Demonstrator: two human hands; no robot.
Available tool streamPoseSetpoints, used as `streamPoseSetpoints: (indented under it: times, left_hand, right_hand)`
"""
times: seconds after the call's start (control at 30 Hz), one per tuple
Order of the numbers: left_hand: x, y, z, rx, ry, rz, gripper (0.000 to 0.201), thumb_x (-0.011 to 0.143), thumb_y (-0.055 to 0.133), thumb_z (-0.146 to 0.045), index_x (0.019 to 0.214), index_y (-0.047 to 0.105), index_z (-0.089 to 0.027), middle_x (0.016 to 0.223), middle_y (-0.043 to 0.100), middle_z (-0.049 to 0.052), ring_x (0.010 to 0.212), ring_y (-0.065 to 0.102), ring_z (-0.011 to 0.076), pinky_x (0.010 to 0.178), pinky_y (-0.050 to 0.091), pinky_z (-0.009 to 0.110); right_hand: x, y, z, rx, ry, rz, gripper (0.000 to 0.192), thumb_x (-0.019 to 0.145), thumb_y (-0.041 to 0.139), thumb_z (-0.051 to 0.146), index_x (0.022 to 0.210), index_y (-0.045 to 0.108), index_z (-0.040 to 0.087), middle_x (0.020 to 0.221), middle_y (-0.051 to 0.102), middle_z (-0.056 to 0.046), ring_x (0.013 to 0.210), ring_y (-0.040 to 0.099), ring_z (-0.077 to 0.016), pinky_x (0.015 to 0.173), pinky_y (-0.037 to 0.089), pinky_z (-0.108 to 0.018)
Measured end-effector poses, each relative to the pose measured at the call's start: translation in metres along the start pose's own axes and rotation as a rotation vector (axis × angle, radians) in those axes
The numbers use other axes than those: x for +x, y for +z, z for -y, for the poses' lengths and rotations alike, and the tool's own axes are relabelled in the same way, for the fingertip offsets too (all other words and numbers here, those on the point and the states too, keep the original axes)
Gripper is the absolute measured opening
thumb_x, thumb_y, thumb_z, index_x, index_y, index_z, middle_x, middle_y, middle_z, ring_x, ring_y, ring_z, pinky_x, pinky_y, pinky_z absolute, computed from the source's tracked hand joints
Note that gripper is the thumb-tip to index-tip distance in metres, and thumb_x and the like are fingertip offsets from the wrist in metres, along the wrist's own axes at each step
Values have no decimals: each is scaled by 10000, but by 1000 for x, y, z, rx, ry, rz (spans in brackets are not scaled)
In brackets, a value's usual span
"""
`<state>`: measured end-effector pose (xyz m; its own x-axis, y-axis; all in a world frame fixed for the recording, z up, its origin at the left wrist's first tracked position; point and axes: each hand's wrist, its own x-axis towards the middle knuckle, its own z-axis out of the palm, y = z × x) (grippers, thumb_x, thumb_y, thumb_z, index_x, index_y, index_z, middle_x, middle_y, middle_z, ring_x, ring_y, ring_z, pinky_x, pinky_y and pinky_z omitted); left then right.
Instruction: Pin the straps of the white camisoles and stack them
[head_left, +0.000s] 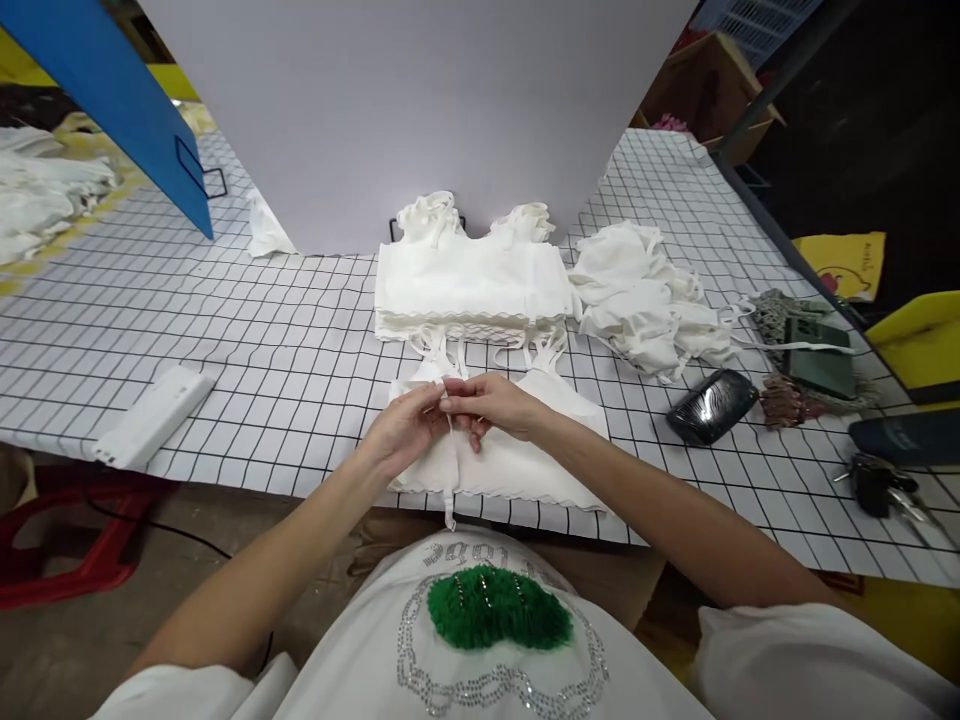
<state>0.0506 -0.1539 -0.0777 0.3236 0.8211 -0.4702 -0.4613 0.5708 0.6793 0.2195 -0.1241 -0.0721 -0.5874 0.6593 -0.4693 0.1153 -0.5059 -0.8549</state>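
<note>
In the one view, down from the person's head, both hands meet over the near edge of a table (300,330) with a white checked cover. The left hand (401,432) and the right hand (499,405) are brought together, fingertips pressed closed, pinching a thin white strap (453,465). The fingers overlap there, so I can't fairly say which of them bears the strap. Its lower end hangs down to the table's near edge.

Under the hands a white top (529,475) lies flat, its wavy hem along that near edge; the hands cover part of it. Just beyond sits a stack of folded tops (472,285), with their straps bunched at the back. Behind it a big pale board (420,110) stands upright and blocks what lies past it. A blue panel (127,110) leans in at the far left.

Right of the stack is a crumpled white heap (649,300), and nearer the right edge a shiny black case (712,406), a green box (821,360), a dark bottle (907,437) and some keys (874,485). Toward the near left corner lies a long white plastic box (154,415), and below that corner a red stool (97,560) stands on the floor. A cardboard box (697,90) is past the far right corner.
</note>
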Motion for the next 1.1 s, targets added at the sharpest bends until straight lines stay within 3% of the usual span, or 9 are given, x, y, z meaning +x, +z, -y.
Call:
streamPoseSetpoints:
  times: [0.07,0.23,0.37,0.5,0.63,0.8,0.9,1.0,1.1]
  left_hand:
    - [2,-1,-2,37,-7,-7,167,854,703,-270,910,757,-123,920,725,100,902,665,205,851,561,328]
    - [5,-7,-8,16,13,-60,116,868,682,-230,914,732,-137,1051,739,113,1048,678,223,980,549,362]
    - [6,-10,-14,-47,-4,-122,109,898,637,-209,937,709,-135,947,753,100,969,715,210,990,561,390]
    - [13,-12,-20,-26,22,-160,141,917,632,-235,1013,685,-146,982,755,104,1009,719,221,997,563,397]
    - [23,-13,-27,-30,92,-122,232,909,672,-310,1094,662,-170,1109,746,114,1129,690,246,1018,554,401]
    - [21,-19,-32,90,-42,-2,261,921,671,-350,1002,704,-105,1118,747,193,1087,712,282,998,563,415]
    - [14,-22,-30,179,-73,-23,296,936,657,-349,962,728,-63,1020,763,210,963,746,262,956,582,394]
    - [8,-17,-24,164,-173,39,369,972,596,-406,938,736,-67,958,768,197,863,752,247,893,605,401]
    - [6,-7,-17,98,-174,61,265,959,631,-321,947,744,-82,986,771,170,917,741,231,923,589,370]
  right_hand:
    - [-1,2,2,-2,-7,87,408,620,907,437,711,685,106,500,508,71,379,402,-30,417,557,-244]
    - [-32,2,5,-269,-14,309,314,665,873,391,693,743,106,647,572,17,530,519,-60,415,487,-172]
    - [-56,-4,2,-416,3,337,286,647,888,380,708,775,124,672,512,34,547,481,-48,422,434,-155]
    - [-59,-10,4,-329,-13,371,268,665,887,359,763,797,126,658,549,26,537,494,-47,449,426,-166]
    - [-50,-12,17,-147,-24,291,293,708,858,377,740,770,100,626,609,-3,531,541,-78,504,521,-230]
    - [-32,-15,28,-58,-128,76,386,699,848,468,780,744,106,630,634,-10,537,568,-98,545,553,-286]
    - [-28,-11,29,-263,-194,39,324,758,798,429,737,716,117,625,623,-9,553,565,-102,535,481,-257]
    - [-39,4,28,-696,-324,21,220,840,683,217,642,646,127,603,576,8,544,478,-79,537,366,-233]
    - [-55,19,25,-1075,-375,1,224,809,634,56,601,591,127,603,550,10,563,431,-79,569,312,-247]
